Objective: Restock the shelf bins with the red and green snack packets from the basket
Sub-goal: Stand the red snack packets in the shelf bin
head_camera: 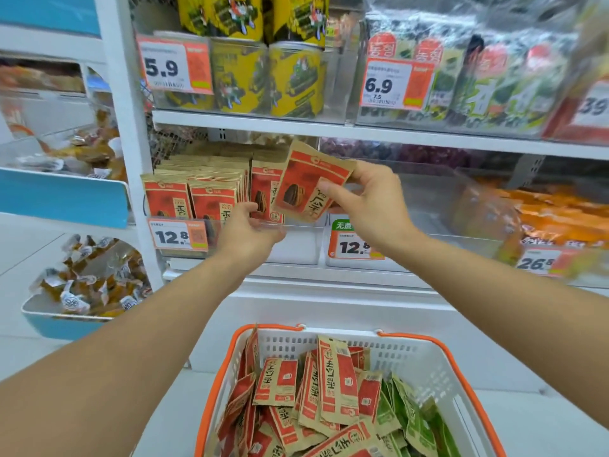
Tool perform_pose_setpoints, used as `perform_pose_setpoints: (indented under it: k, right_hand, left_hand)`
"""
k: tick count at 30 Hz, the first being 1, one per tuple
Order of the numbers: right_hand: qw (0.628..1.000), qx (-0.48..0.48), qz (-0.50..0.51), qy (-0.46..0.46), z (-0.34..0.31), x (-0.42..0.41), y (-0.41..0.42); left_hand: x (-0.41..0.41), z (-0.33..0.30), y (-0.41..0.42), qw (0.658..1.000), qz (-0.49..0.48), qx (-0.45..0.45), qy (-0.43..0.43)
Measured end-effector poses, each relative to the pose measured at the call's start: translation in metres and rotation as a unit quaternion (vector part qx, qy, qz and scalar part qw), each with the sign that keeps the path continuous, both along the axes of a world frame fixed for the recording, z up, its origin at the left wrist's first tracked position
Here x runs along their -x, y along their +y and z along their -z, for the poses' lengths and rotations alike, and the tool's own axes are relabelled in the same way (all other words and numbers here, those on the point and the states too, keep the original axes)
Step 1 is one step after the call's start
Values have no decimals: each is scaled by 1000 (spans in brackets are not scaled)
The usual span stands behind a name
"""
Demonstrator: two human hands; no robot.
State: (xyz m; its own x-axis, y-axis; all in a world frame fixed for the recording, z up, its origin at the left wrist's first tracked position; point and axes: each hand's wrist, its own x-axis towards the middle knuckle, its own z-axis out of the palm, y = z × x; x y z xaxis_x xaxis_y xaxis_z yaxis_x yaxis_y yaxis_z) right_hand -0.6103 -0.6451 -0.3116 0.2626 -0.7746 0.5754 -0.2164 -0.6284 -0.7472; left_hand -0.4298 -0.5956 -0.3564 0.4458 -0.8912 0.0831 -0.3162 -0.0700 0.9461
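A flat red and kraft-brown paper snack packet (311, 186), printed with a dark sunflower seed, is held tilted in the air just in front of the clear plastic shelf bin (296, 239) on the middle shelf. The right hand (369, 199) pinches it at its right edge, thumb on the printed face and fingers behind. The left hand (250, 232) sits just below and left of it at the bin's front lip, fingers loosely curled; whether they grip anything I cannot tell.

The packet looks light and thin, with a crinkly paper skin that should give a sure grip but crease if squeezed. Its loose contents probably make it floppy, so it seems best held by an edge or the top seam and slid in upright.

Inside the bin, to the left, rows of matching red packets (194, 192) stand upright, while the right part looks nearly bare. A price tag marked 12.8 (178, 234) hangs on the bin front.

Near the camera, low in the scene, a white plastic basket with orange rim and handles (441, 364) holds a jumble of more red packets (309, 397) with green packets (408, 420) on its right side, so much of the restocking appears left to do.
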Motion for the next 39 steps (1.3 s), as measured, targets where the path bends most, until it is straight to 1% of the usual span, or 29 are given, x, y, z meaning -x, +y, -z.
perform_pose_setpoints:
  k: [2,5,8,12,13,15,20,23,26,30,31,32,33,35,36,37,38,39]
  right_hand:
    - [998,28,15,50,0,-20,-17]
    - [996,8,30,82,8,-52,-45]
    - [990,-38,60,118,16,-80,-82]
    - [964,-148,93,200,37,-106,-127]
    - [958,-170,101,209,42,-110,-135]
    - [954,-200,107,194,47,-118,-147]
    - [950,-258,85,152,45,-129,-151]
    - [948,-255,111,156,50,-127,-148]
    - [947,-269,117,134,52,-123,-144]
    - [953,-248,130,114,51,-115,-137]
    - [957,-225,135,120,50,-112,-133]
    - [964,-180,142,132,49,-108,-126]
    - [971,-112,154,143,49,-104,-114]
    - [977,47,165,128,50,-94,-78]
    - [979,102,148,100,54,-90,-55]
    - [982,125,113,83,62,-87,-34]
    - [987,118,64,92,74,-85,-15]
    - [987,86,6,133,89,-83,3]
  left_hand:
    - [-9,5,0,1000,-1,-23,1]
    - [-24,12,-1,1000,-11,-28,2]
    - [-39,18,-2,999,-2,-42,-1]
    - [-57,26,0,992,45,-115,-21]
    - [-60,28,0,990,56,-128,-23]
    - [-64,32,0,988,68,-138,-24]
    - [-63,33,0,986,75,-145,-27]
    - [-62,33,0,985,77,-150,-30]
    - [-64,33,-1,985,75,-155,-31]
    - [-61,35,0,983,80,-159,-42]
    - [-61,35,1,982,83,-161,-50]
    - [-60,35,2,981,87,-163,-62]
    - [-60,36,3,978,94,-168,-81]
    - [-61,36,6,959,128,-198,-154]
    - [-62,39,9,937,160,-229,-211]
    - [-63,41,12,902,201,-272,-270]
    - [-64,43,16,858,242,-326,-314]
    - [-64,46,21,812,278,-386,-339]
